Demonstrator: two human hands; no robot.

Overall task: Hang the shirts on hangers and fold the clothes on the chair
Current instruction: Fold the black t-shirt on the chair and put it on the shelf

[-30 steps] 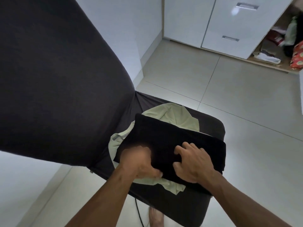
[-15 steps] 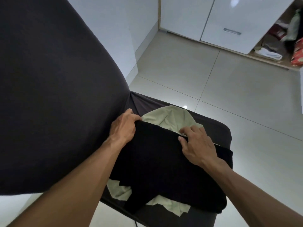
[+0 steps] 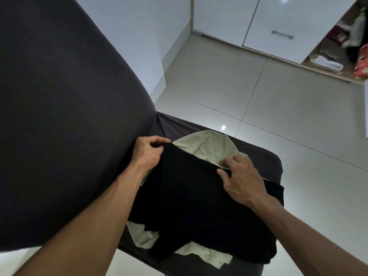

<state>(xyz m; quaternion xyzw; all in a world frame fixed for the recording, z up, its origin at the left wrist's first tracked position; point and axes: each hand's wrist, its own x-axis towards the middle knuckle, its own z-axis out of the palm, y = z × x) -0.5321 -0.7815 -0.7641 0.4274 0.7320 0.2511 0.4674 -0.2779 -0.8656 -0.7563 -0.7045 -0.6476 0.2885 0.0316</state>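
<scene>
We look down on a chair [image 3: 59, 116] in a dark stretch cover, its broad backrest filling the left of the view and its seat running toward the lower right. Behind it lies a pale tiled floor [image 3: 278, 116], and along the far wall stand white cabinets [image 3: 278, 16], beside an open shelf [image 3: 338, 56] with folded cloth and other items too blurred for us to name. On the seat lies a black garment [image 3: 199, 206], spread across most of the cushion, its near edge bunched and hanging toward the front of the chair. Beneath it sits a pale green garment [image 3: 207, 144], showing above the black one's far edge and again in patches at the near edge. Our left hand [image 3: 148, 153] is at the far left corner of the black garment, against the backrest, its grip pinched on the cloth between thumb and curled fingers. Our right hand [image 3: 241, 180] rests on the far edge of the black garment toward the right, fingers curled with the thumb pressing the hem, so its grip is clamped on that same cloth.
</scene>
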